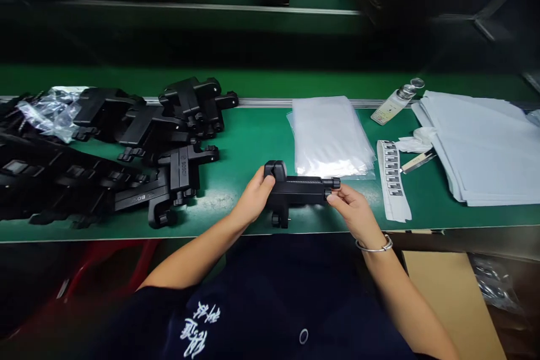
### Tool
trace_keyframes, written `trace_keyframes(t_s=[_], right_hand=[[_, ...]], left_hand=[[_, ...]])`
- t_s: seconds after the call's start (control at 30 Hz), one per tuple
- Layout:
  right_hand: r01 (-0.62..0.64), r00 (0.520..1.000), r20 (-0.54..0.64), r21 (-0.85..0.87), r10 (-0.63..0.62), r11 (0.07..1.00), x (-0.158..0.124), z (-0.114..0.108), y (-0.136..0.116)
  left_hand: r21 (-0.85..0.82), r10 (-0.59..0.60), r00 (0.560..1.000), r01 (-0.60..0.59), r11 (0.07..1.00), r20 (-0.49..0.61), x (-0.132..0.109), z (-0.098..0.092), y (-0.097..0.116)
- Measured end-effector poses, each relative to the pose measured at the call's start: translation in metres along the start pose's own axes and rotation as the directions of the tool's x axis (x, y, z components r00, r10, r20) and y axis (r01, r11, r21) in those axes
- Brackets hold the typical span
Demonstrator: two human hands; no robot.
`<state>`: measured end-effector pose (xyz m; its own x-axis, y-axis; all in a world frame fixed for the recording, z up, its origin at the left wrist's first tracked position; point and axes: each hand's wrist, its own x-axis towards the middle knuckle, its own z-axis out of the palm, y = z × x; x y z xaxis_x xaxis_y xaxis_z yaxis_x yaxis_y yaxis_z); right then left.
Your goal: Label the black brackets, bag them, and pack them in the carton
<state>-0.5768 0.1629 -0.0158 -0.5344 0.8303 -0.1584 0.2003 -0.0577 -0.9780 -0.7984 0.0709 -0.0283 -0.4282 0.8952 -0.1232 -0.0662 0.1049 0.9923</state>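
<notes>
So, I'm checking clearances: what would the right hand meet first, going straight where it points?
The right hand would likely meet the black device, at its knobbed end, which it seems to touch.

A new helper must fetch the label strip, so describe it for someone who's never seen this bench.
On the green tabletop, look just right of the stack of clear plastic bags. Between it and the large white sheets lies a narrow white strip. A column of small black printed blocks sets it apart from those blank sheets.
</notes>
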Motion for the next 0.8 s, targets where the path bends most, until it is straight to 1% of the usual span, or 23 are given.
trace_keyframes(t_s=[0.07,0.13,0.2,0.27,0.3,0.37,0.4,0.43,0.47,0.5,0.53,0.57,0.6,0.63,0.67,0.7,0.73,0.77,0.8], right_hand=[[0.021,1.000,-0.012,0.013,-0.021,1.000,0.000,0.001,0.004],[0.070,0.997,-0.025,-0.070,-0.072,0.995,-0.001,0.002,0.006],[0.128,0.987,-0.062,-0.253,-0.148,0.959,0.000,0.004,0.007],[0.166,0.963,-0.123,-0.429,-0.239,0.888,0.002,0.006,0.007],[0.170,0.948,-0.158,-0.483,-0.277,0.859,0.004,0.007,0.006],[0.169,0.922,-0.213,-0.529,-0.323,0.832,0.009,0.009,0.003],[0.170,0.918,-0.221,-0.529,-0.328,0.832,0.011,0.010,0.001],[0.177,0.922,-0.212,-0.515,-0.325,0.839,0.013,0.011,-0.002],[0.196,0.930,-0.182,-0.489,-0.319,0.850,0.013,0.012,-0.005],[0.228,0.938,-0.132,-0.457,-0.319,0.859,0.013,0.014,-0.008],[0.272,0.942,-0.063,-0.431,-0.329,0.861,0.011,0.016,-0.010],[0.334,0.933,0.021,-0.415,-0.358,0.846,0.009,0.020,-0.012],[0.414,0.907,0.107,-0.417,-0.408,0.810,0.006,0.024,-0.013],[0.498,0.865,0.193,-0.437,-0.463,0.749,0.002,0.029,-0.013],[0.576,0.816,0.277,-0.465,-0.508,0.672,-0.001,0.034,-0.012],[0.639,0.767,0.351,-0.489,-0.537,0.594,-0.004,0.039,-0.011],[0.683,0.728,0.410,-0.502,-0.550,0.530,-0.007,0.043,-0.010],[0.709,0.702,0.447,-0.508,-0.553,0.490,-0.009,0.046,-0.010],[0.719,0.692,0.460,-0.506,-0.557,0.476,-0.011,0.048,-0.010]], left_hand=[[-0.075,-0.095,0.995,0.093,0.993,-0.019,0.004,0.003,-0.005],[-0.116,-0.114,0.993,0.111,0.987,-0.022,0.006,0.005,-0.009],[-0.099,-0.062,0.998,0.059,0.993,-0.029,0.004,0.005,-0.010],[-0.034,0.036,0.999,-0.036,0.999,-0.018,-0.002,0.005,-0.007],[-0.003,0.089,0.996,-0.089,0.996,-0.009,-0.004,0.006,-0.005],[0.016,0.167,0.986,-0.167,0.986,-0.007,-0.008,0.008,-0.003],[-0.014,0.173,0.984,-0.174,0.985,-0.028,-0.008,0.009,-0.002],[-0.076,0.144,0.987,-0.149,0.986,-0.068,-0.006,0.010,-0.002],[-0.170,0.074,0.991,-0.093,0.981,-0.115,-0.002,0.010,-0.002],[-0.285,-0.033,0.987,-0.014,0.958,-0.158,0.003,0.010,-0.001],[-0.409,-0.159,0.970,0.071,0.910,-0.185,0.009,0.009,-0.001],[-0.525,-0.282,0.940,0.144,0.839,-0.193,0.015,0.008,0.000],[-0.619,-0.380,0.906,0.194,0.761,-0.184,0.021,0.006,0.002],[-0.686,-0.446,0.880,0.225,0.692,-0.162,0.026,0.005,0.004],[-0.730,-0.483,0.864,0.239,0.640,-0.140,0.030,0.003,0.006],[-0.756,-0.499,0.859,0.249,0.605,-0.116,0.033,0.001,0.007],[-0.766,-0.498,0.863,0.264,0.586,-0.083,0.035,-0.001,0.008],[-0.760,-0.478,0.877,0.282,0.586,-0.043,0.036,-0.002,0.008],[-0.745,-0.454,0.891,0.301,0.595,-0.003,0.036,-0.002,0.008]])
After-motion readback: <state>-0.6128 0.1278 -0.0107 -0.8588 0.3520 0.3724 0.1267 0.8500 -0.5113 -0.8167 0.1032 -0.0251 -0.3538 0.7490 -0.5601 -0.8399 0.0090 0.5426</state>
